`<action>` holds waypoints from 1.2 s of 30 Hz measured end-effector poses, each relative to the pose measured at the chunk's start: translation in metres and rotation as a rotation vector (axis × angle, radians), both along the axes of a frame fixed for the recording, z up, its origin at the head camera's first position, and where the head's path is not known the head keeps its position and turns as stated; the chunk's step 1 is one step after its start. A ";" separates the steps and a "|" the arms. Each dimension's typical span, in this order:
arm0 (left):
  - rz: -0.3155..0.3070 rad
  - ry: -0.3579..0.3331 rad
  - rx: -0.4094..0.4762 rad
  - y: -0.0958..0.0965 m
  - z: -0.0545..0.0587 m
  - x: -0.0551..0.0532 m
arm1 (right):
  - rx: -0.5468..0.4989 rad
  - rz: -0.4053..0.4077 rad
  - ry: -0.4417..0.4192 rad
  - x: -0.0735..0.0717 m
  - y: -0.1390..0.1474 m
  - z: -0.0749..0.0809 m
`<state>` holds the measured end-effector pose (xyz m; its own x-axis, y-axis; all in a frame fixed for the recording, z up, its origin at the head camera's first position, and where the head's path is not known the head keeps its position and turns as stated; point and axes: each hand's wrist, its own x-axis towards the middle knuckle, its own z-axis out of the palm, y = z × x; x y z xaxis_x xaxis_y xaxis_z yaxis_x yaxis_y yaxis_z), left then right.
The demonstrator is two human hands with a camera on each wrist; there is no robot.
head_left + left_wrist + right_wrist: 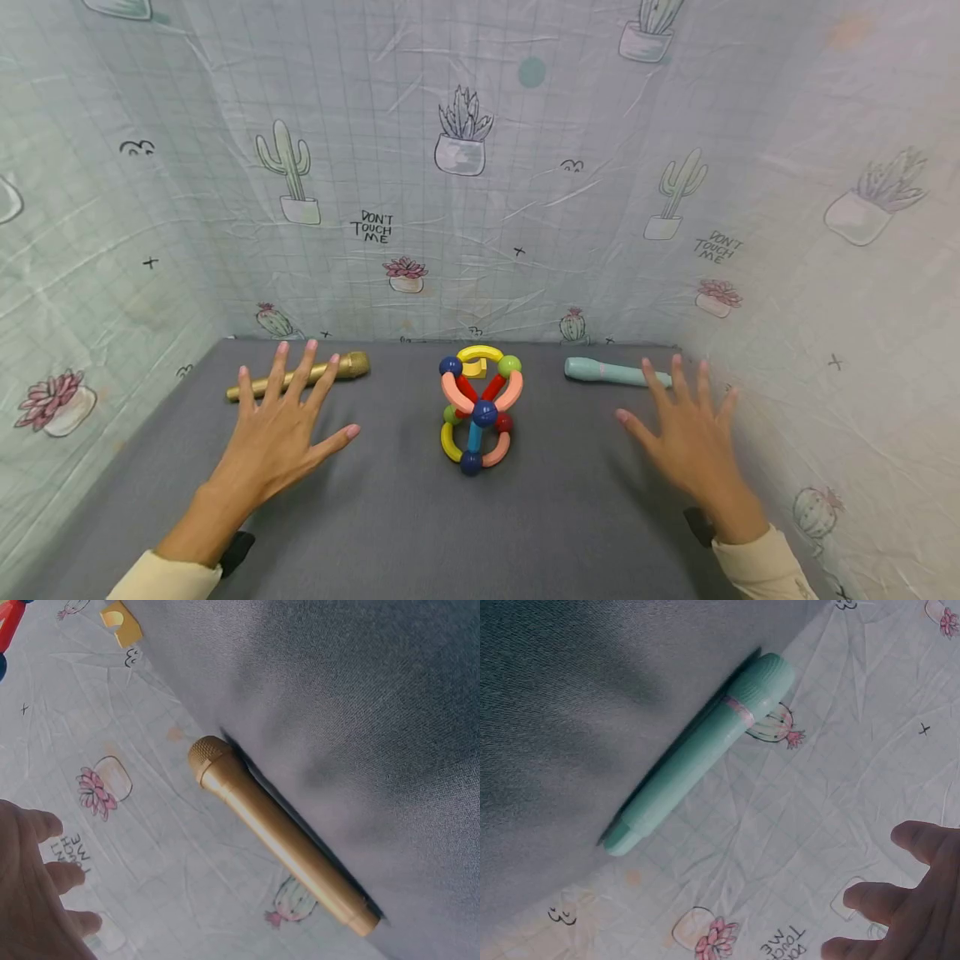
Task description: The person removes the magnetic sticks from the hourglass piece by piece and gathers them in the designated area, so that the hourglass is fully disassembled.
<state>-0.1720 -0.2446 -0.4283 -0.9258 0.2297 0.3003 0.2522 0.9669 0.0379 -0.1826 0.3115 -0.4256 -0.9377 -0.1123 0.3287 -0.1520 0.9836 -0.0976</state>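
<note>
My left hand (273,437) hovers over the left side of the table with its fingers spread, holding nothing. Its fingertips overlap a gold toy microphone (277,385) in the head view; the left wrist view shows the whole gold microphone (274,832) lying apart from the fingers. On the other side my right hand (690,446) is spread too, with nothing in it. A mint-green toy microphone (611,372) lies just beyond its fingertips, seen in full as the green microphone (697,754) in the right wrist view. Between the hands stands a colourful ball-and-rod construction (483,412).
A grey cloth covers the table (480,533). Behind the construction sits a small yellow block (474,369) with a curved notch. A printed cactus curtain (480,208) hangs along the back and both sides.
</note>
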 end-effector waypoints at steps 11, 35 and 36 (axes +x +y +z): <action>-0.044 -0.016 0.153 0.022 0.004 0.000 | -0.092 0.068 0.095 -0.001 -0.024 0.009; -0.104 -0.291 1.443 0.174 -0.005 0.007 | -0.270 0.659 0.381 -0.007 -0.167 -0.002; -0.095 -0.289 1.462 0.177 -0.005 0.007 | -0.269 0.662 0.382 -0.008 -0.170 -0.003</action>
